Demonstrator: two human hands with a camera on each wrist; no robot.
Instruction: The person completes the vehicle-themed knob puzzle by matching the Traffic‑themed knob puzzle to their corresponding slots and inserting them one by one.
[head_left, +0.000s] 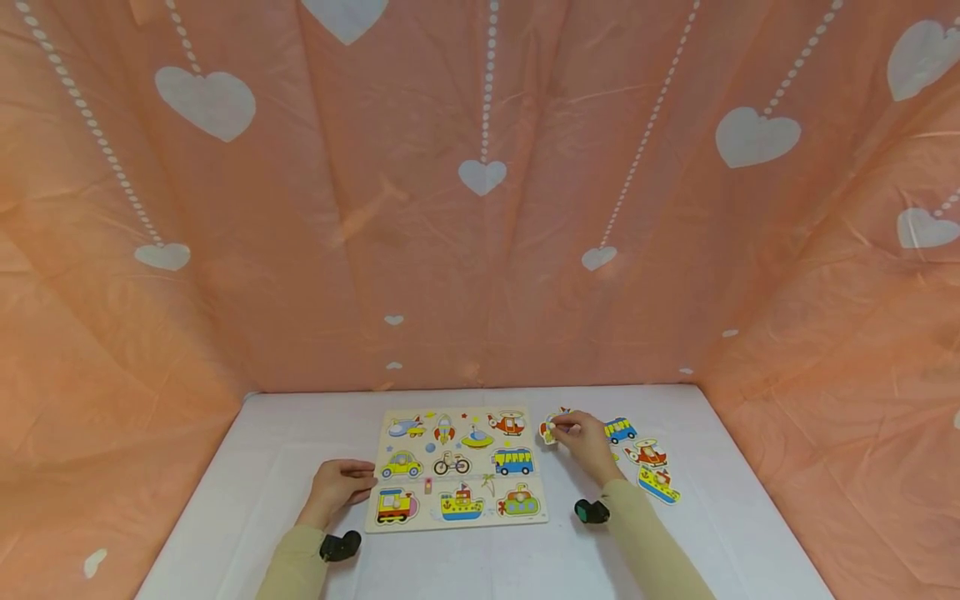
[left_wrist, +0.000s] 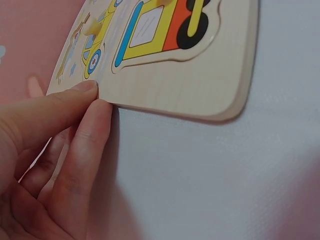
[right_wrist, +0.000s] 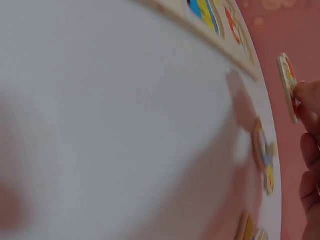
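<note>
A wooden peg puzzle board (head_left: 480, 523) with pictures of vehicles lies flat on the white table. My left hand (head_left: 337, 490) holds its left edge, thumb (left_wrist: 75, 100) at the top of the rim and a finger against the side. The train (head_left: 396, 505) sits at the board's near left corner, close to that hand. To the right of the board, my right hand (head_left: 583, 446) pinches a small puzzle piece (head_left: 548, 429) with red and yellow on it. In the right wrist view this piece (right_wrist: 288, 87) is seen nearly edge-on, raised above the table.
Loose pieces lie right of the board: a blue bus (head_left: 621, 430), a red helicopter (head_left: 648, 452) and a yellow and blue ship (head_left: 658, 484). Others are partly hidden behind the right hand. A pink curtain with white hearts (head_left: 482, 177) surrounds the table.
</note>
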